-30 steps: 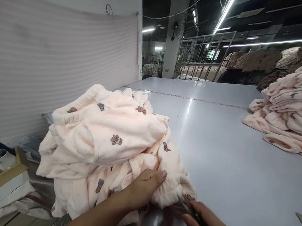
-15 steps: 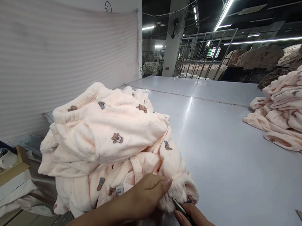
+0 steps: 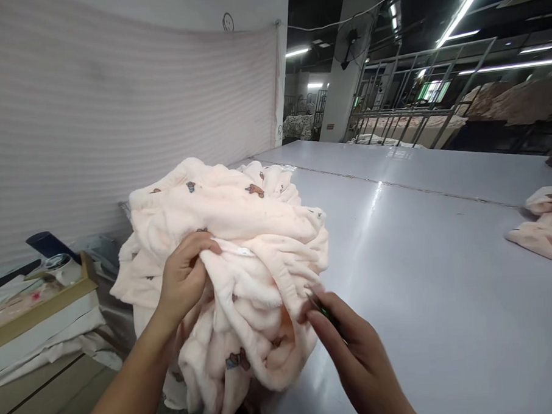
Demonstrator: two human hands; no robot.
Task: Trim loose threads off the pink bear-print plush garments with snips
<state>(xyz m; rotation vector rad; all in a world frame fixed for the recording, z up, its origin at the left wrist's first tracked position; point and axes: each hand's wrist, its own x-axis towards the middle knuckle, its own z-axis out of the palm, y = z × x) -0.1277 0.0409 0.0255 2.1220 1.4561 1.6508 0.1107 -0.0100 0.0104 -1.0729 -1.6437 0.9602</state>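
A pile of pale pink fleece garments (image 3: 240,233) printed with small bears lies at the near left corner of a white table (image 3: 420,274). My left hand (image 3: 185,278) is closed on a fold of the top garment, lifting it. My right hand (image 3: 350,344) is closed on a thin dark tool with a green handle (image 3: 324,312). The tool's tip touches the fleece at the right side of the pile.
More pink fleece pieces (image 3: 544,223) lie at the table's right edge. A striped white sheet (image 3: 116,110) hangs on the left wall. A shallow wooden box (image 3: 42,296) with a cup sits low on the left. Metal racks and heaps of cloth stand behind.
My left hand has moved up from the pile's lower edge and now grips a fold near the top. The right hand rose into view with the tool. The camera swung left.
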